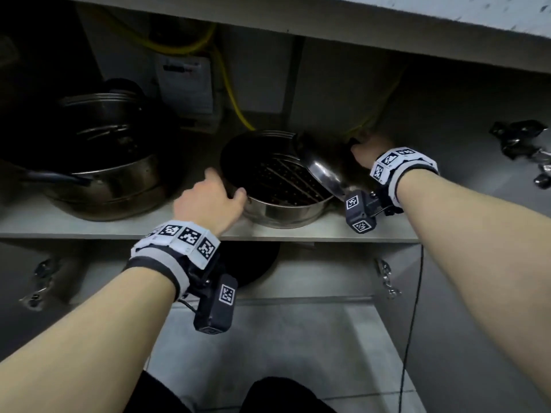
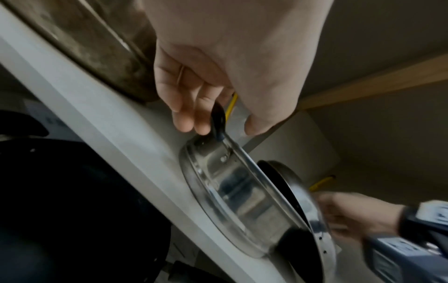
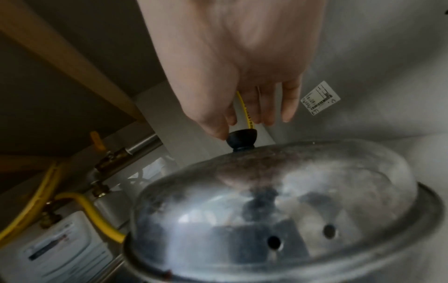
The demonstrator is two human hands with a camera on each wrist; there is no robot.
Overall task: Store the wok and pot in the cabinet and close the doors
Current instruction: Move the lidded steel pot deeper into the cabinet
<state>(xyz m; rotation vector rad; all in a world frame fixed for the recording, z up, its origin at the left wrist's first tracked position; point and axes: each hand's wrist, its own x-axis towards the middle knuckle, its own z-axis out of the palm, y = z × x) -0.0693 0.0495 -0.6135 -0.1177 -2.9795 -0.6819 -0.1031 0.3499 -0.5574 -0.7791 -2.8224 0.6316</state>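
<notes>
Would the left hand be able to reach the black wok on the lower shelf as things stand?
Probably yes: the left hand is at the pot, directly above the wok, and the open cabinet front leaves the way down free.

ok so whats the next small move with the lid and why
Probably lower the lid flat onto the pot. The right hand pinches its knob and the lid stands tilted off the pot's right rim, leaving the pot open, while the left hand rests at the pot's left handle.
</notes>
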